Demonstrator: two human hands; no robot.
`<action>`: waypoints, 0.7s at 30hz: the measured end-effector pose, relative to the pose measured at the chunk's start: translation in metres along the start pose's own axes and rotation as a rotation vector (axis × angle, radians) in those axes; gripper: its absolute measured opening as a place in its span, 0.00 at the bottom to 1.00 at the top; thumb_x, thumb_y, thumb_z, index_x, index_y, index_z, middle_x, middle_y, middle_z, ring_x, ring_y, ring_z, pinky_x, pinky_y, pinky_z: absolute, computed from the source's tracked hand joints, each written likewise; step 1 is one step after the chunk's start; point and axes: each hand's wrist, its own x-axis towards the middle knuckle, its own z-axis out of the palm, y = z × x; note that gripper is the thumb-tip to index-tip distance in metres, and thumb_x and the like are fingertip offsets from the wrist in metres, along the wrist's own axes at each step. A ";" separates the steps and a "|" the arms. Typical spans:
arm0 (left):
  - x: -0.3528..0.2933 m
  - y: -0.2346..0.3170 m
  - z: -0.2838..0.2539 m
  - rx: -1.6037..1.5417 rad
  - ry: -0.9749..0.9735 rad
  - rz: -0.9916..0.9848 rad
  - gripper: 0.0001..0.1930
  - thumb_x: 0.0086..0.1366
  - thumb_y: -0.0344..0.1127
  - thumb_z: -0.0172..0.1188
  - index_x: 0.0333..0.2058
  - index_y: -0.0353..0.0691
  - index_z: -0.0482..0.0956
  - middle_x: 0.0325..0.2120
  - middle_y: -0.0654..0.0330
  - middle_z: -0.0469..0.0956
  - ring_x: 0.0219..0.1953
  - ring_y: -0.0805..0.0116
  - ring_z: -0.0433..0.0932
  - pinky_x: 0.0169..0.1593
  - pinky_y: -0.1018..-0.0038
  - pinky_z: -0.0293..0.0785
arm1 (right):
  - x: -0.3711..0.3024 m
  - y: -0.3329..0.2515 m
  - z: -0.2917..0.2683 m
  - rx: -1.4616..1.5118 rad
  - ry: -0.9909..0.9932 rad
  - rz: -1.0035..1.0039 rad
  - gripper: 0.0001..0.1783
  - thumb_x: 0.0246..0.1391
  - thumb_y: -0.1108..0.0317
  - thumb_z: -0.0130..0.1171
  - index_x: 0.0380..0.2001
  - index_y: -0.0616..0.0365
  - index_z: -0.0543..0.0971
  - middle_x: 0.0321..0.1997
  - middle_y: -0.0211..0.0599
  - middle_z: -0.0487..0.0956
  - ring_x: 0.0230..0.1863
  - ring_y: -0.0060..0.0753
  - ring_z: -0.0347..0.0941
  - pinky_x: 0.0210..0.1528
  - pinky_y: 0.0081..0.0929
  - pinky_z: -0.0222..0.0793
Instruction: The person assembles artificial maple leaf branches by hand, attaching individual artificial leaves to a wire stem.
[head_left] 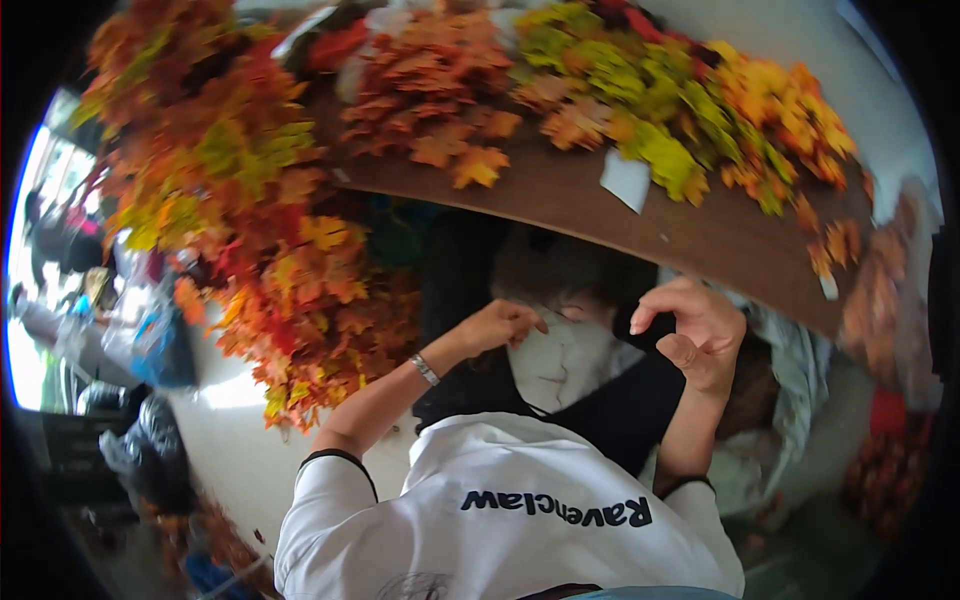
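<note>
My left hand (508,325) is over my lap, in front of the table's near edge, with its fingers curled in. Whatever it may hold is too small or hidden to make out. To its right, my right hand (697,330) is raised just off the same edge. Its thumb and forefinger stand apart in a curve, and nothing shows between them. Stacks of orange artificial maple leaves (435,85) lie on the brown table (530,195) beyond my hands. Yellow-green leaves (665,160) are bunched at the far right part of it.
A long mass of red, orange and yellow leaves (320,280) hangs off the table's left side to the floor. A white paper slip (626,180) lies on the tabletop. Plastic bags (150,450) stand at the left. A clear bag of brownish-orange contents (885,285) is at the right.
</note>
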 end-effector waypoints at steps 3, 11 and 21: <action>0.035 -0.003 0.010 0.034 -0.104 0.010 0.16 0.65 0.39 0.45 0.36 0.32 0.77 0.14 0.69 0.62 0.20 0.80 0.62 0.28 0.81 0.65 | 0.008 -0.027 0.007 -0.004 0.214 -0.009 0.31 0.37 0.62 0.69 0.41 0.73 0.72 0.33 0.44 0.74 0.28 0.28 0.71 0.33 0.20 0.67; 0.097 0.015 0.020 -0.161 -0.658 -0.162 0.15 0.63 0.34 0.47 0.47 0.35 0.69 0.26 0.60 0.74 0.25 0.75 0.71 0.35 0.80 0.70 | 0.066 -0.054 0.023 -0.312 0.263 -0.012 0.64 0.31 0.36 0.64 0.56 0.77 0.48 0.39 0.52 0.70 0.25 0.30 0.70 0.24 0.19 0.69; 0.045 0.053 -0.039 -0.494 -0.516 0.253 0.07 0.57 0.29 0.57 0.34 0.34 0.75 0.28 0.60 0.76 0.32 0.74 0.74 0.37 0.81 0.67 | 0.046 0.036 0.005 -0.308 0.173 0.204 0.13 0.54 0.70 0.47 0.34 0.73 0.74 0.25 0.40 0.73 0.23 0.22 0.68 0.23 0.15 0.64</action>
